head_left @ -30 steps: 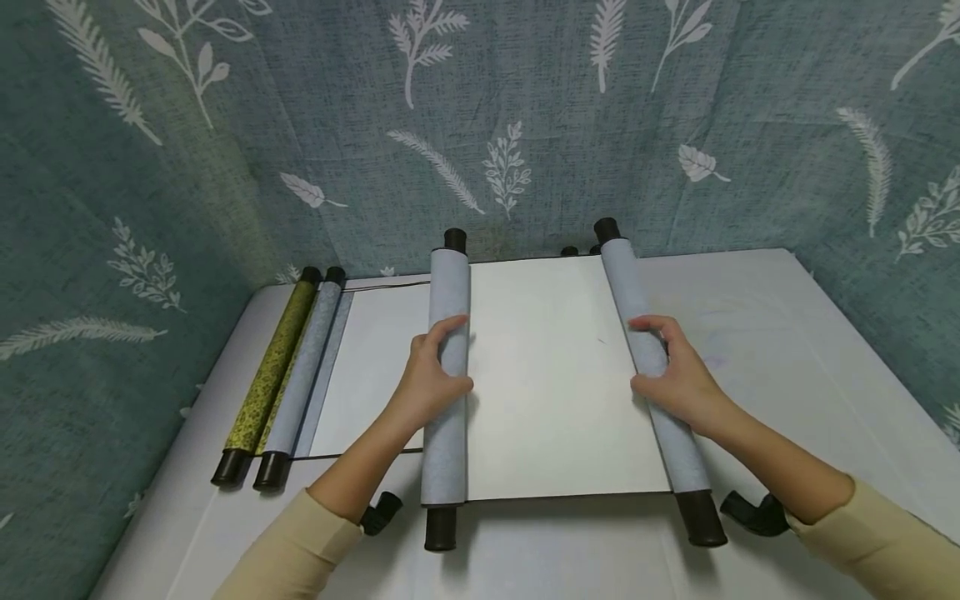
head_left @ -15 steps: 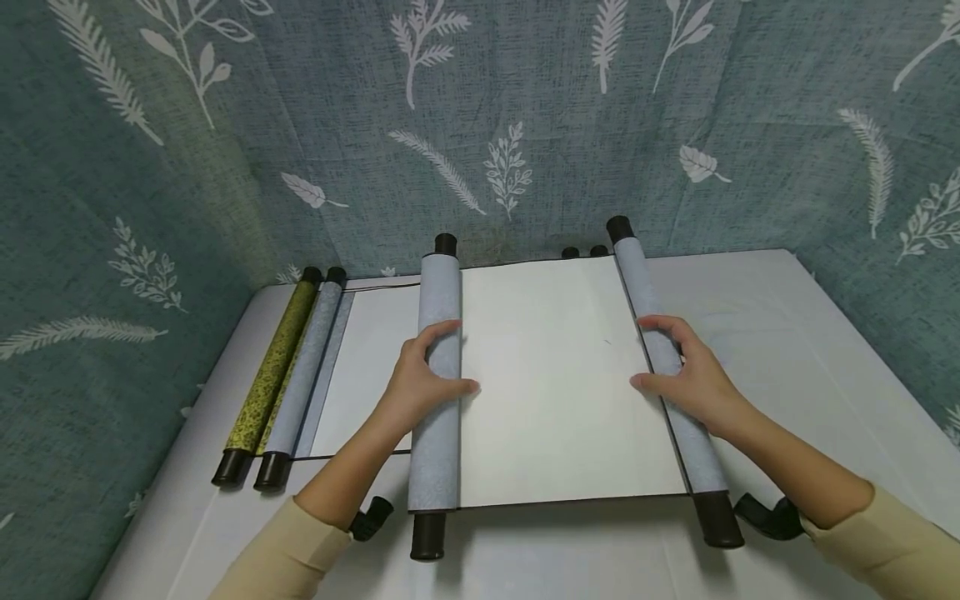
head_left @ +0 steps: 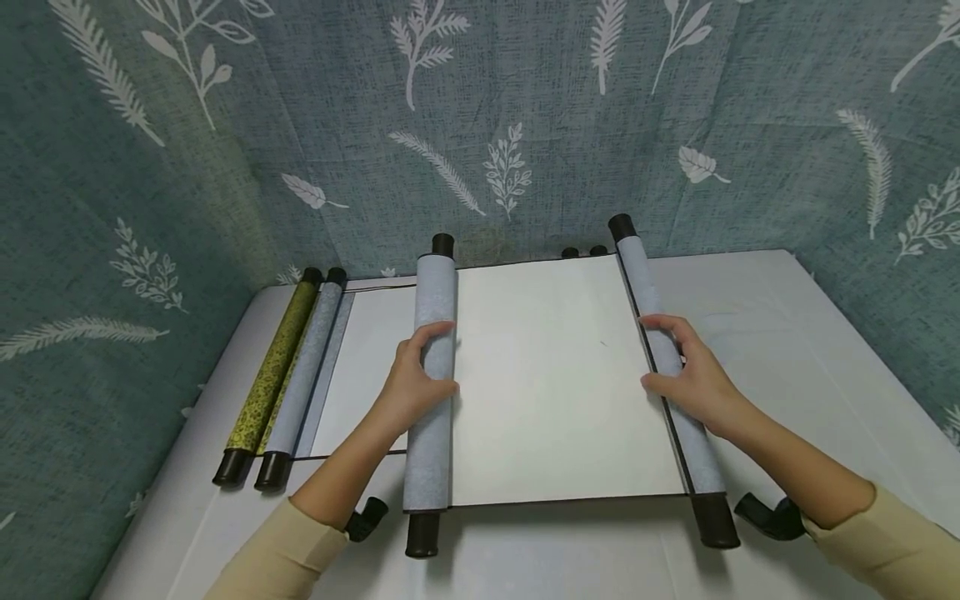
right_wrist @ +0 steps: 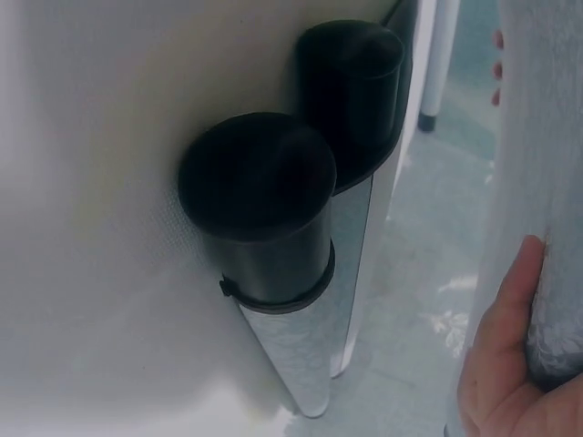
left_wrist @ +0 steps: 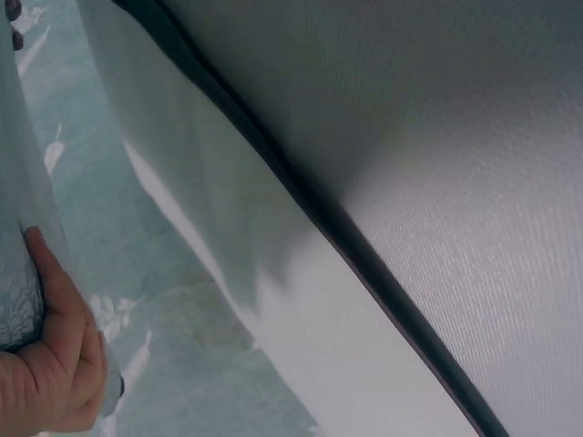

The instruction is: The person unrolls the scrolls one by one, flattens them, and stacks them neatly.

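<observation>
A hanging scroll lies between my hands in the head view, its blank cream sheet (head_left: 551, 383) spread between two blue-grey rolled ends with black knobs. Around the left roll (head_left: 431, 450) curl the thumb and fingers of my left hand (head_left: 408, 383). My right hand (head_left: 693, 375) grips the slimmer right roll (head_left: 636, 271) about its middle, thumb on the inner side. The scroll's lower edge casts a shadow on the table below. In the left wrist view a hand (left_wrist: 59, 364) holds a roll at the left edge; the right wrist view has a hand (right_wrist: 510, 364) on a pale roll.
Left of the scroll, a yellow-green patterned roll (head_left: 273, 375) lies beside a blue-grey roll (head_left: 306, 375) with a white sheet (head_left: 358, 375) extending from it, partly under the held scroll. Two black knobs (head_left: 583, 252) show at the back edge. Leaf-patterned cloth (head_left: 525, 125) hangs behind the white table (head_left: 757, 333).
My hands have moved apart, the left roll going left and the right roll slightly right, so more sheet shows between them. The left thumb, briefly over the sheet, is back against the roll.
</observation>
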A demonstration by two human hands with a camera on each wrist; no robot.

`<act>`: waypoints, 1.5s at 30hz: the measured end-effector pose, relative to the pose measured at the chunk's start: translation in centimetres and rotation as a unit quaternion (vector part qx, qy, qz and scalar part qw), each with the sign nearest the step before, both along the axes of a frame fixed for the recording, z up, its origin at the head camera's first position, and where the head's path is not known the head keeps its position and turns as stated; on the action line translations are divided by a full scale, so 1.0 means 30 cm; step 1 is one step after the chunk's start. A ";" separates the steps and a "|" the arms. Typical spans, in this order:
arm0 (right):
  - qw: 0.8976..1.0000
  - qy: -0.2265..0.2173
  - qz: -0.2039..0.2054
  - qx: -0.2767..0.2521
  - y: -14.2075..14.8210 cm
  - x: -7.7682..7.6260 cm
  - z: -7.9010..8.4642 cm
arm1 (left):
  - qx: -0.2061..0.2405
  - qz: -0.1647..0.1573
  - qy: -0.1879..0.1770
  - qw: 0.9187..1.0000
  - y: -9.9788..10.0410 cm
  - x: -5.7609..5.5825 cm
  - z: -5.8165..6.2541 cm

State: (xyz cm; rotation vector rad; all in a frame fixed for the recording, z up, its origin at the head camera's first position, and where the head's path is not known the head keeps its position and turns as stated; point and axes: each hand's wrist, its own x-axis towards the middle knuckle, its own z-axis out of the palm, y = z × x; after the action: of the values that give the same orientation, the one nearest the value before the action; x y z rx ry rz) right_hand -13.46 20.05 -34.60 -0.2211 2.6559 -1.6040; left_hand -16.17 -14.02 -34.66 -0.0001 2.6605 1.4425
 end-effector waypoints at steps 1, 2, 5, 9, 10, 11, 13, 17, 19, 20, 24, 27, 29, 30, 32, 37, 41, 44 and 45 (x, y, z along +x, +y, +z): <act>1.000 0.001 0.000 0.001 0.001 -0.001 -0.001 | 0.003 -0.001 -0.004 1.000 -0.002 0.000 0.001; 1.000 0.002 0.000 0.003 0.003 -0.001 -0.001 | 0.003 -0.001 -0.006 1.000 -0.005 0.000 0.001; 1.000 0.010 0.002 0.008 0.009 -0.001 -0.002 | -0.002 -0.008 -0.002 1.000 -0.020 0.005 0.007; 1.000 0.019 0.006 0.010 0.024 0.003 0.000 | 0.005 -0.015 0.006 1.000 -0.043 0.010 0.010; 1.000 0.021 0.006 0.011 0.028 0.004 0.000 | 0.010 -0.015 0.005 1.000 -0.047 0.011 0.010; 1.000 0.021 0.006 0.010 0.032 0.005 0.001 | 0.015 -0.012 0.003 1.000 -0.050 0.010 0.008; 1.000 0.019 0.002 0.013 0.037 0.006 0.002 | 0.024 -0.009 0.002 1.000 -0.053 0.012 0.008; 0.999 0.006 -0.009 0.031 0.044 0.005 0.003 | 0.020 -0.004 0.005 1.000 -0.054 0.015 0.009; 0.999 -0.002 -0.013 0.038 0.046 0.005 0.004 | 0.017 -0.004 0.005 1.000 -0.055 0.016 0.009; 0.999 -0.006 -0.013 0.041 0.046 0.005 0.004 | 0.015 -0.005 0.003 1.000 -0.055 0.017 0.009; 0.999 -0.012 -0.013 0.042 0.044 0.006 0.007 | 0.007 -0.005 -0.002 1.000 -0.057 0.016 0.007; 0.999 -0.014 -0.011 0.041 0.044 0.006 0.009 | -0.005 -0.003 0.002 1.000 -0.060 0.013 0.008; 0.999 -0.017 -0.011 0.042 0.047 0.006 0.009 | -0.012 -0.005 0.006 1.000 -0.062 0.012 0.010; 0.999 -0.017 -0.010 0.041 0.048 0.005 0.009 | -0.017 -0.006 0.009 1.000 -0.064 0.011 0.012; 0.999 -0.015 -0.009 0.039 0.051 0.004 0.007 | -0.026 -0.009 0.014 1.000 -0.071 0.012 0.014; 1.000 0.004 0.005 0.028 0.059 0.002 0.002 | -0.050 -0.021 0.022 0.998 -0.101 0.013 0.022; 0.999 0.016 0.016 0.023 0.068 0.002 0.005 | -0.053 -0.034 0.015 0.998 -0.120 0.015 0.025; 0.999 0.012 0.013 0.029 0.075 0.001 0.007 | -0.043 -0.038 0.007 0.998 -0.125 0.016 0.025; 0.999 0.008 0.008 0.032 0.076 0.001 0.008 | -0.041 -0.038 0.005 0.998 -0.126 0.015 0.024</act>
State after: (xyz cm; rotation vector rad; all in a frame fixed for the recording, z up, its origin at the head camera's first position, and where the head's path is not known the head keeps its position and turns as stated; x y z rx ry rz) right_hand -13.44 22.34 -34.35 -0.2544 2.7060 -1.5153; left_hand -15.71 -17.79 -33.94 0.1011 2.6951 1.3135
